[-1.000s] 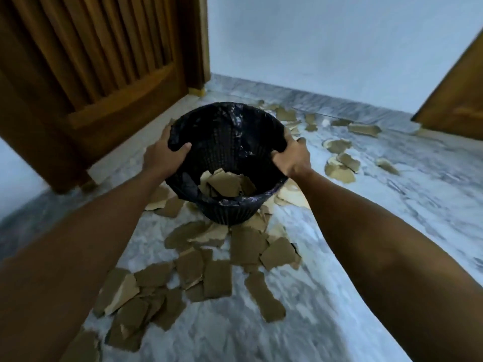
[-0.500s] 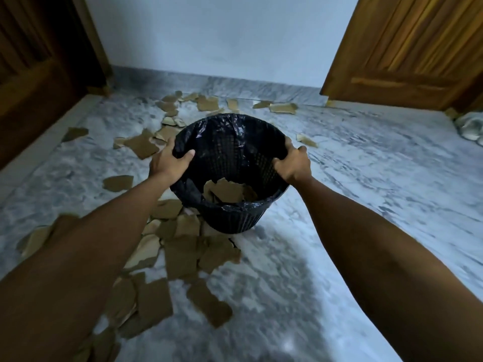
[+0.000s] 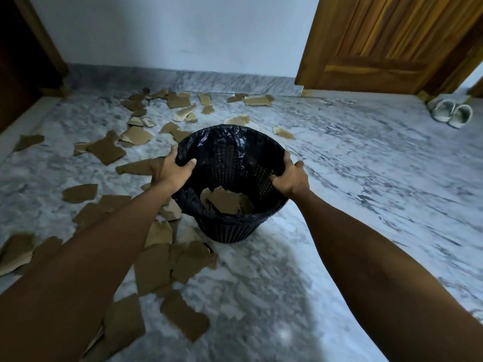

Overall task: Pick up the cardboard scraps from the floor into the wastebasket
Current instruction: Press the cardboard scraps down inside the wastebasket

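Observation:
A black mesh wastebasket (image 3: 227, 231) lined with a black plastic bag sits in the middle of the head view, tilted toward me. My left hand (image 3: 171, 171) grips its left rim and my right hand (image 3: 290, 176) grips its right rim. Several brown cardboard scraps (image 3: 224, 202) lie inside at the bottom. Many more cardboard scraps (image 3: 107, 151) are scattered over the marble floor to the left, behind the basket and in front of it near my left forearm.
A wooden door (image 3: 386, 43) stands at the back right, and a dark wooden door frame (image 3: 23, 61) at the left. A pair of white sandals (image 3: 452, 114) lies by the right door. A white wall with a marble skirting (image 3: 209, 81) closes the back.
My view has swung to the right, so the left door has slid out and the right door and sandals have come in. Both hands keep their hold on the basket rim.

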